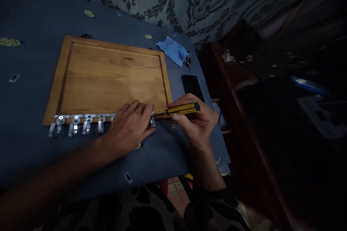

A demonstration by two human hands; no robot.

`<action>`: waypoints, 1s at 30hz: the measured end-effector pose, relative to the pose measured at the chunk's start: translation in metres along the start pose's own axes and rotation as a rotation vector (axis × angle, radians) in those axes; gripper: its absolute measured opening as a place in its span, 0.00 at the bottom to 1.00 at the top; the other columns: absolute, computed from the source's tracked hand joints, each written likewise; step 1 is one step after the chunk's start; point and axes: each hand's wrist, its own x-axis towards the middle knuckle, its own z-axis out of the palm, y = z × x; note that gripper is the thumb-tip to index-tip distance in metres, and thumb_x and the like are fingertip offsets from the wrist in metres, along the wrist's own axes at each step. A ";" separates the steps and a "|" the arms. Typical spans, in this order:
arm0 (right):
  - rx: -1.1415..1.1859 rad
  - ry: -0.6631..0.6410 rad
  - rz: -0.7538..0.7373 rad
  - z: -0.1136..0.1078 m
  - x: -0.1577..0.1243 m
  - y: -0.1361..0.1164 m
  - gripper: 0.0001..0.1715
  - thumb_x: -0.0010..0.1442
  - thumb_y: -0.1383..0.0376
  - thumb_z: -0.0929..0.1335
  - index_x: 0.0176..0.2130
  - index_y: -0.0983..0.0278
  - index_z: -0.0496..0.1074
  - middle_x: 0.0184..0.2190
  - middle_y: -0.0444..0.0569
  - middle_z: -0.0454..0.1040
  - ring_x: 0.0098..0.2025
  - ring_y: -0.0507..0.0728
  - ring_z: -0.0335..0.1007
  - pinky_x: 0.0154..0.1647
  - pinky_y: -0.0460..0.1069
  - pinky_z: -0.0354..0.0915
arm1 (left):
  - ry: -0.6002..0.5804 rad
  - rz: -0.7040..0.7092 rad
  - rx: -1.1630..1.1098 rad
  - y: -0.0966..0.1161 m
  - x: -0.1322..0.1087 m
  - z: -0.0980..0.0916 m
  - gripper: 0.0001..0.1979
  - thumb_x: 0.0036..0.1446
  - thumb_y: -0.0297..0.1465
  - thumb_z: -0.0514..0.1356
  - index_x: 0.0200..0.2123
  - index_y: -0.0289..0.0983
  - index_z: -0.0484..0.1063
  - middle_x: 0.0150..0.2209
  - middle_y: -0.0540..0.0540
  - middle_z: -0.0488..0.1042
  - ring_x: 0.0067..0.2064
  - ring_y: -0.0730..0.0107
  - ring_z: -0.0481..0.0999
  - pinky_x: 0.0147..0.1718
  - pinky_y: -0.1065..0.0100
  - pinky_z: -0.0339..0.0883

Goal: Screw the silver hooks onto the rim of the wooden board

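A framed wooden board (111,79) lies flat on a table covered with a dark blue cloth (27,61). Several shiny metal hooks (74,124) are fixed along its near edge. My left hand (131,126) rests palm down over the right end of that hook row, fingers curled onto a hook (152,121) that only partly shows. My right hand (193,117) grips a yellow and black screwdriver (183,108), held nearly level, its tip pointing left at the board's near right corner beside my left fingers.
A black phone (192,86) lies right of the board. A crumpled blue rag (173,51) with keys (188,60) sits at the back right. The table ends just right of my right hand; dark furniture (244,79) stands beyond. Patterned wallpaper (189,0) lines the back.
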 end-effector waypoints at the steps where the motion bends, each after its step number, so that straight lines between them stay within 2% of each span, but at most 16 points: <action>1: -0.025 0.038 -0.018 0.004 -0.001 0.000 0.01 0.59 0.66 0.75 0.35 0.60 0.79 0.29 0.42 0.77 0.27 0.50 0.71 0.26 0.47 0.66 | -0.002 0.001 0.000 0.000 0.000 0.000 0.16 0.61 0.35 0.65 0.47 0.35 0.65 0.42 0.40 0.76 0.47 0.51 0.74 0.42 0.57 0.69; 4: -0.088 0.154 -0.055 0.013 -0.006 0.001 0.03 0.58 0.67 0.75 0.35 0.60 0.78 0.26 0.40 0.72 0.28 0.51 0.69 0.29 0.48 0.64 | -0.019 -0.008 0.003 0.001 0.001 -0.002 0.16 0.61 0.35 0.66 0.47 0.35 0.66 0.42 0.40 0.77 0.47 0.50 0.75 0.43 0.56 0.69; 6: -0.104 0.187 -0.025 0.017 -0.007 0.002 0.02 0.59 0.67 0.74 0.34 0.60 0.77 0.26 0.40 0.72 0.28 0.51 0.68 0.29 0.48 0.64 | -0.033 -0.016 0.006 0.002 0.001 -0.002 0.16 0.60 0.35 0.66 0.47 0.35 0.66 0.43 0.39 0.77 0.48 0.49 0.75 0.44 0.55 0.69; 12: -0.034 0.155 0.130 0.014 -0.005 0.002 0.04 0.60 0.63 0.73 0.34 0.61 0.76 0.30 0.42 0.75 0.27 0.50 0.69 0.27 0.48 0.65 | -0.007 -0.010 0.001 0.001 0.000 -0.001 0.15 0.60 0.34 0.66 0.45 0.36 0.65 0.41 0.40 0.76 0.46 0.49 0.75 0.42 0.56 0.69; 19: -0.010 0.103 0.169 0.014 -0.001 0.003 0.09 0.58 0.60 0.75 0.33 0.61 0.76 0.29 0.42 0.75 0.28 0.50 0.69 0.29 0.47 0.67 | 0.015 -0.015 0.012 0.002 -0.001 0.002 0.18 0.60 0.35 0.67 0.46 0.36 0.64 0.42 0.40 0.76 0.47 0.49 0.75 0.44 0.54 0.71; 23: 0.001 0.114 0.182 0.015 0.000 0.004 0.11 0.57 0.57 0.75 0.34 0.62 0.77 0.27 0.41 0.72 0.28 0.50 0.68 0.29 0.47 0.66 | 0.032 -0.027 -0.069 -0.002 -0.003 0.000 0.18 0.60 0.38 0.67 0.47 0.37 0.64 0.45 0.41 0.75 0.48 0.51 0.76 0.45 0.55 0.71; 27: 0.034 0.099 0.190 0.014 0.002 0.004 0.12 0.57 0.56 0.76 0.34 0.62 0.76 0.27 0.41 0.70 0.26 0.49 0.65 0.27 0.47 0.64 | 0.176 -0.005 -0.303 -0.009 -0.001 -0.017 0.11 0.68 0.37 0.57 0.49 0.38 0.65 0.47 0.43 0.74 0.46 0.58 0.77 0.42 0.59 0.72; 30: 0.015 0.083 0.161 0.013 0.002 0.006 0.14 0.58 0.55 0.75 0.32 0.62 0.74 0.25 0.40 0.67 0.26 0.50 0.63 0.27 0.47 0.63 | 0.281 0.034 -0.467 -0.003 0.007 -0.040 0.13 0.69 0.39 0.56 0.50 0.37 0.66 0.46 0.44 0.76 0.45 0.63 0.78 0.42 0.62 0.72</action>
